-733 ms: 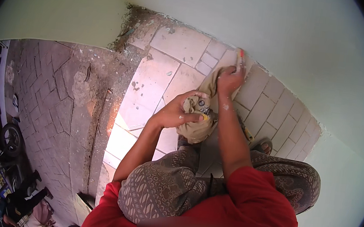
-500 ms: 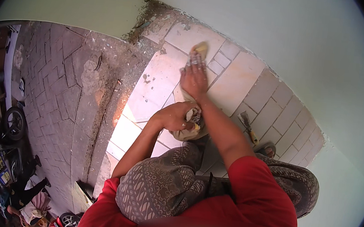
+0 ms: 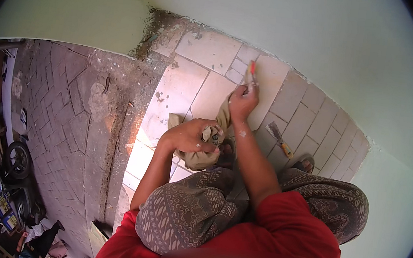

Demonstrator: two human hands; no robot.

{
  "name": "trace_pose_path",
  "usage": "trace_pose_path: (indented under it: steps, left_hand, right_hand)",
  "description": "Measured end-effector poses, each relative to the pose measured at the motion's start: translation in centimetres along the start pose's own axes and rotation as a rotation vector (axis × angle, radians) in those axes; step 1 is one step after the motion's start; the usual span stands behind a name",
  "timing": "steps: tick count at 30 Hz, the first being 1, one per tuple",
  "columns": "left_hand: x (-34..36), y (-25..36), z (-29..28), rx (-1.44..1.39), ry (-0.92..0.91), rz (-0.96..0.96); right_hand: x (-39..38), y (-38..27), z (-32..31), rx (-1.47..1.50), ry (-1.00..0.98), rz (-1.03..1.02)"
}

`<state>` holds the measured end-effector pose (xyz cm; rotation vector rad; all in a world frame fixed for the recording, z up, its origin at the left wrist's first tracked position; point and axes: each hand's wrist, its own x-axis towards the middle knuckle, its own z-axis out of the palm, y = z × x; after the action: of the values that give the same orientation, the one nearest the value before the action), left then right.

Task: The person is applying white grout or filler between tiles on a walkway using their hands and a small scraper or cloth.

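Holding a bunched-up tan cloth (image 3: pixel 194 162), the left hand (image 3: pixel 188 133) is curling its fingers around the top of the bundle, over the tiles just past the bent left knee (image 3: pixel 184 213). The right hand (image 3: pixel 244 102) is pinching a small thin thing (image 3: pixel 252 69) with a red patch and a yellowish edge, which is pointing away from the body. A strip of the cloth is running up beside the right hand, but I cannot tell if that hand is gripping it too. Far off at the lower left, a motorbike (image 3: pixel 8 207) is showing little yellow and blue patches, with marks too tiny to read. The pale tile floor (image 3: pixel 215 97) is meeting the smooth greenish wall (image 3: pixel 328 46) along a rough, chipped edge, and flat tile is filling the room between the right hand and that edge. On the left side, the tiles are stopping at a crumbly brown strip (image 3: pixel 130 95), and bumpy gray paving (image 3: pixel 60 112) is spreading out past it. A scraper (image 3: pixel 280 140) with a flat blade and a yellow handle is lying on the tiles to the right of the right forearm (image 3: pixel 251 147), near a foot (image 3: pixel 306 164) that is wearing a dark sandal.
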<state>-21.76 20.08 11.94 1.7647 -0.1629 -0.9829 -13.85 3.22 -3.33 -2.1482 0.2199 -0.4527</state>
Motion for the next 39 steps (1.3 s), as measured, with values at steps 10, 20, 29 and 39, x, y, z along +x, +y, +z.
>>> trace_pose_path:
  steps: [10,20,29,39]
  left_hand:
    - [2.7,-3.2,1.2,-0.114,0.325,-0.035]
    - [0.9,-4.9,1.9,-0.243,0.710,0.079]
    - [-0.8,-5.9,2.3,0.052,-0.004,-0.127]
    - [5.9,0.5,5.9,-0.189,-0.149,0.088]
  right_hand:
    - [0.2,-1.5,9.5,-0.307,-0.632,-0.512]
    - [5.5,-7.7,12.9,-0.245,-0.882,-0.145]
    - [-9.6,-5.3,8.3,-0.159,-1.613,-0.428]
    - [5.3,4.3,-9.5,-0.057,0.208,0.128]
